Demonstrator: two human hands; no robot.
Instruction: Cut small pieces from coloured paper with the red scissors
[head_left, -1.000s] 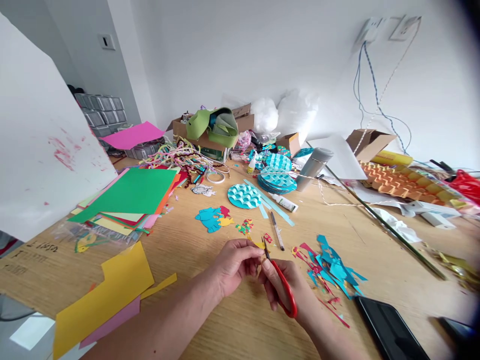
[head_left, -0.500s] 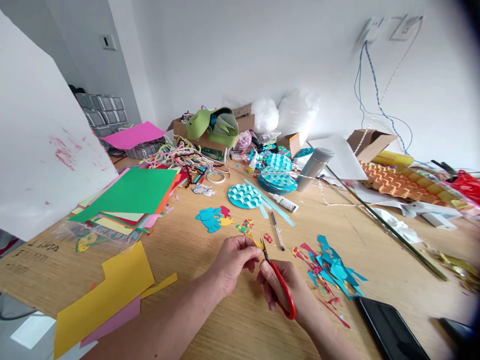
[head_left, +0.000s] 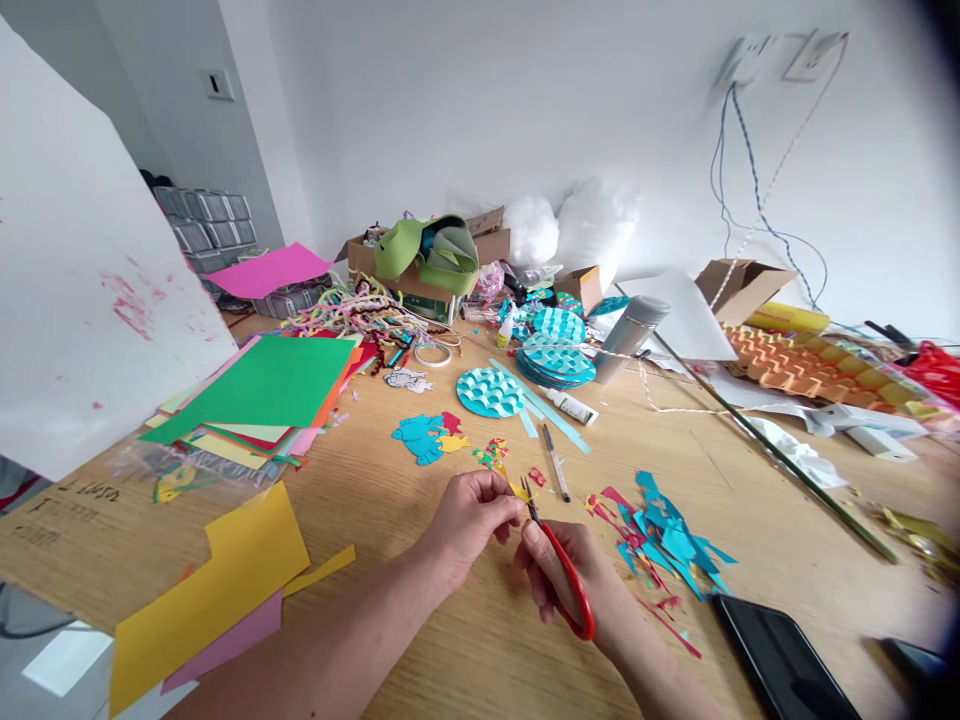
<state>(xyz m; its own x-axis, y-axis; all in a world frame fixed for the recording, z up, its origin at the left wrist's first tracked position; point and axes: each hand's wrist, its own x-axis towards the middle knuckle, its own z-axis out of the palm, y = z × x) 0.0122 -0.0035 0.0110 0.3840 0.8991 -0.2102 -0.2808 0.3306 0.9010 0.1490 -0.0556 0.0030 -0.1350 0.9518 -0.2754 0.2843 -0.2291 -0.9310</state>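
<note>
Over the bench (head_left: 360,510) | left hand (head_left: 471,520) pinching yellow paper (head_left: 519,490), likely steadying it for the blades (head_left: 532,506) | right hand (head_left: 582,549) clasping red scissors (head_left: 568,563)!

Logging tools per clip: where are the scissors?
Low in the head view, just right of centre: the right hand holds the scissors beside the left hand.

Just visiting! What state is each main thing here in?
Red-handled metal scissors: held in right hand, blades slightly open
Small yellow paper piece: pinched in left hand
Small white plastic bottle: lying on its side
Brown cardboard box, right: flaps open
Black rectangular phone: flat, screen dark
</note>
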